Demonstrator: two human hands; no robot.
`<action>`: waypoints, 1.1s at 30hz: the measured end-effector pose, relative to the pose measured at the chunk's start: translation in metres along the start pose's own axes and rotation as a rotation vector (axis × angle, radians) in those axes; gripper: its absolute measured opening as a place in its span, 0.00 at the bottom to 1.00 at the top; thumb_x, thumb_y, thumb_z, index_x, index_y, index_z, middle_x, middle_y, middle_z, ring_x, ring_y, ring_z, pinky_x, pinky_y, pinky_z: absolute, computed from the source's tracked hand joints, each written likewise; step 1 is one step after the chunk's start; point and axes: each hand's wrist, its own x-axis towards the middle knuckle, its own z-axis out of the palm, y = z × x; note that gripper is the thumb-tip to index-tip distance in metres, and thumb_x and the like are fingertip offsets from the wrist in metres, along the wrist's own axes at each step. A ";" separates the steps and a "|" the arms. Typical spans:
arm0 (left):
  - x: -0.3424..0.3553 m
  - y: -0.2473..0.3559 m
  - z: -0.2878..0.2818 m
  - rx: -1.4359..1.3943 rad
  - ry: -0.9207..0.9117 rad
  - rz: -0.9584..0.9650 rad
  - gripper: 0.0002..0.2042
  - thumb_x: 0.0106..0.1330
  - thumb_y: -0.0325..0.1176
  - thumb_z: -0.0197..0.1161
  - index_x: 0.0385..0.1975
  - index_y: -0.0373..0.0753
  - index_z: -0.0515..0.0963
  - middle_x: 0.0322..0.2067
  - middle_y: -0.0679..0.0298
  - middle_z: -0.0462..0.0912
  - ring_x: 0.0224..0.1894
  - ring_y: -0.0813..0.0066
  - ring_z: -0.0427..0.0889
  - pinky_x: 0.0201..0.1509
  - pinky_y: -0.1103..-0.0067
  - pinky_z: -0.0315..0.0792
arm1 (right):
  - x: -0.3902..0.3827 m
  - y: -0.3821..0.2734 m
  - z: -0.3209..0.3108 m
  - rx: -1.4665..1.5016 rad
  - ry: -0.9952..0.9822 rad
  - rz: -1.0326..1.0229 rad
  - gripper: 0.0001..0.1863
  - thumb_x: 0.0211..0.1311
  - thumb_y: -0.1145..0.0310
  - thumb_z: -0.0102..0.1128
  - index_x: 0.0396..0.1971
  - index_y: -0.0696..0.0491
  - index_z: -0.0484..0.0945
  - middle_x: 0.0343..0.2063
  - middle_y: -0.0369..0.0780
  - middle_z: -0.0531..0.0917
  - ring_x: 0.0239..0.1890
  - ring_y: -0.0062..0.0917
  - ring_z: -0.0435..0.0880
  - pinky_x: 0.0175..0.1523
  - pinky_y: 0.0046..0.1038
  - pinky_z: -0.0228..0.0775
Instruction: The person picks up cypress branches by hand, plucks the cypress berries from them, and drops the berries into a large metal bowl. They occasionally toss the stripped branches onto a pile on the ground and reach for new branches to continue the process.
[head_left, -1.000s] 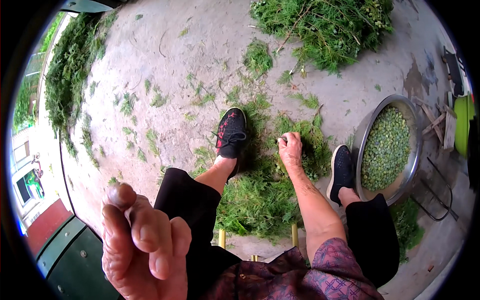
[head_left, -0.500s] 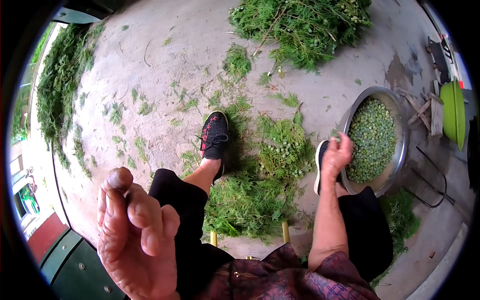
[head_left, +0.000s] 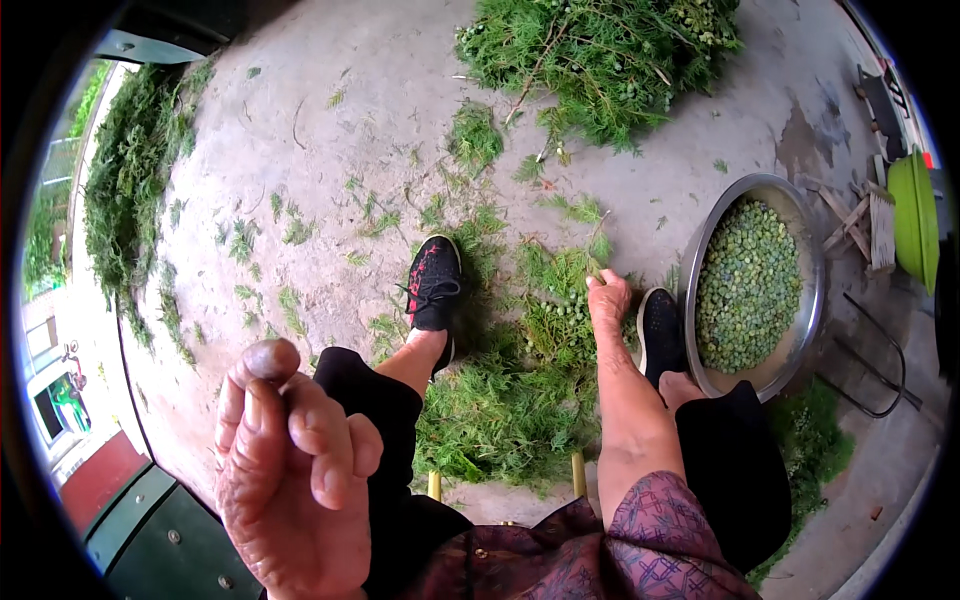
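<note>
Here's the green foliage [head_left: 500, 425] strewn near-to-far between the shoes [head_left: 434, 285], the left hand [head_left: 295, 490] well left, fingers half-curled, and the nearer right hand [head_left: 608, 300] at its right edge, fingers bunched, either's hold impossible to tell.

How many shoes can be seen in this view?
2: the left shoe, beside the cut greenery; the right shoe, between that greenery and the metal basin.

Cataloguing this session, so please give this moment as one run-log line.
left hand: raised, fingers bent | right hand: at green sprigs between shoes | metal bowl: holds small round green pieces
</note>
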 end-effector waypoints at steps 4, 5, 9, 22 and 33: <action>0.009 -0.012 0.004 0.019 0.041 -0.043 0.12 0.64 0.29 0.46 0.45 0.30 0.64 0.24 0.62 0.71 0.18 0.80 0.65 0.31 0.79 0.65 | -0.002 0.024 -0.021 0.736 -0.117 0.075 0.23 0.46 0.71 0.64 0.43 0.64 0.72 0.38 0.44 0.78 0.39 0.26 0.75 0.48 0.24 0.63; 0.008 -0.012 0.011 0.040 0.164 -0.049 0.12 0.64 0.31 0.49 0.43 0.31 0.67 0.21 0.63 0.73 0.15 0.80 0.67 0.34 0.75 0.72 | -0.012 0.019 -0.034 0.869 -0.110 0.072 0.22 0.45 0.71 0.64 0.42 0.64 0.72 0.37 0.44 0.79 0.37 0.23 0.75 0.46 0.22 0.63; 0.001 -0.014 0.005 0.137 0.029 -0.109 0.10 0.62 0.31 0.52 0.40 0.33 0.71 0.25 0.63 0.76 0.20 0.78 0.72 0.37 0.79 0.73 | -0.048 0.003 -0.089 1.125 -0.238 -0.057 0.14 0.48 0.76 0.61 0.35 0.65 0.75 0.31 0.36 0.78 0.32 0.16 0.72 0.41 0.18 0.62; -0.070 -0.065 -0.024 0.063 -0.443 -0.608 0.35 0.58 0.62 0.44 0.48 0.32 0.66 0.44 0.54 0.73 0.46 0.61 0.74 0.49 0.64 0.69 | -0.280 -0.037 -0.233 0.387 0.515 -1.277 0.07 0.38 0.78 0.61 0.22 0.52 0.80 0.27 0.36 0.75 0.37 0.30 0.73 0.45 0.32 0.67; -0.140 -0.069 -0.059 0.254 -0.483 -0.391 0.18 0.54 0.17 0.56 0.47 0.32 0.68 0.38 0.61 0.77 0.38 0.75 0.77 0.44 0.79 0.73 | -0.352 0.008 -0.264 0.820 0.354 -0.966 0.05 0.54 0.75 0.56 0.31 0.59 0.76 0.29 0.40 0.78 0.33 0.24 0.77 0.39 0.20 0.68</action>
